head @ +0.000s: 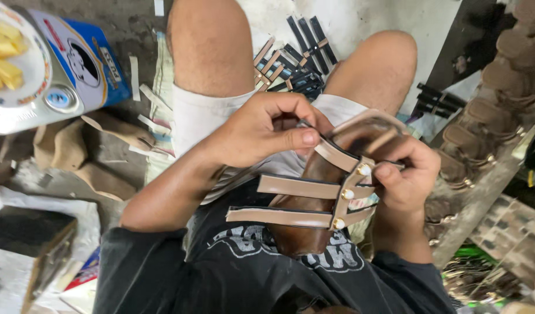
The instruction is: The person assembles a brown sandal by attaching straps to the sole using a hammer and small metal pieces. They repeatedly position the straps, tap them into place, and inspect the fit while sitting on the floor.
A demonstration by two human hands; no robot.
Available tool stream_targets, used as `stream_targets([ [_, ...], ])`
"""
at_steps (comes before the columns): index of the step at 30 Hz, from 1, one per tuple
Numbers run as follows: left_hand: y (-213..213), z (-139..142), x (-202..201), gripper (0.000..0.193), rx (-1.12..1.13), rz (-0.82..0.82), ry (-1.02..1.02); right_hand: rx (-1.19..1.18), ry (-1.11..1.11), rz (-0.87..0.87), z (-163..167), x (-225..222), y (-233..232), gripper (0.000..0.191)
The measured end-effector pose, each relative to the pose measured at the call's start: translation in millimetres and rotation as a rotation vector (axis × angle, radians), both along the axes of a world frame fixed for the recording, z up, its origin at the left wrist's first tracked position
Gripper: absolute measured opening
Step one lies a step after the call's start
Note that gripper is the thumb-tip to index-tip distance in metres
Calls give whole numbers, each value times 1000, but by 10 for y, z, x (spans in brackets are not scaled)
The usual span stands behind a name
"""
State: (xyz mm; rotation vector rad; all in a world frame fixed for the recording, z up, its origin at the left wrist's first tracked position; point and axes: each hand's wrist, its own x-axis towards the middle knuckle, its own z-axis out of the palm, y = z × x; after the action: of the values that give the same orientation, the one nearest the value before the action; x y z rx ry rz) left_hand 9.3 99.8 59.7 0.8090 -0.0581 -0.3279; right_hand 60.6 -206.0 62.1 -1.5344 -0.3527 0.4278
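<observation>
A brown wooden shoe last [314, 174] rests on my lap, sole side up, with tan leather straps [296, 187] laid across it. A vertical strap with three gold studs [347, 193] joins them. My left hand [261, 131] pinches the top strap at the last's upper edge, thumb pressed on it. My right hand [408, 174] grips the last's right side, thumb beside the top stud.
A blue and white tin can [64, 64] lies at the upper left. Loose tan and black straps [293, 61] lie on the floor between my knees. Stacked brown sandal soles [500, 104] run along the right. A dark box [29, 238] sits at the lower left.
</observation>
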Motion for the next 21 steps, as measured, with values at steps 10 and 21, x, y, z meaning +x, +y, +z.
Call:
stream_targets([
  [10,-4,-35,36,24,99,-35,26,13,1,-56,1,-41,14,49],
  [21,-42,-182,-22,26,51,125,57,-22,81,98,218,11,184,37],
])
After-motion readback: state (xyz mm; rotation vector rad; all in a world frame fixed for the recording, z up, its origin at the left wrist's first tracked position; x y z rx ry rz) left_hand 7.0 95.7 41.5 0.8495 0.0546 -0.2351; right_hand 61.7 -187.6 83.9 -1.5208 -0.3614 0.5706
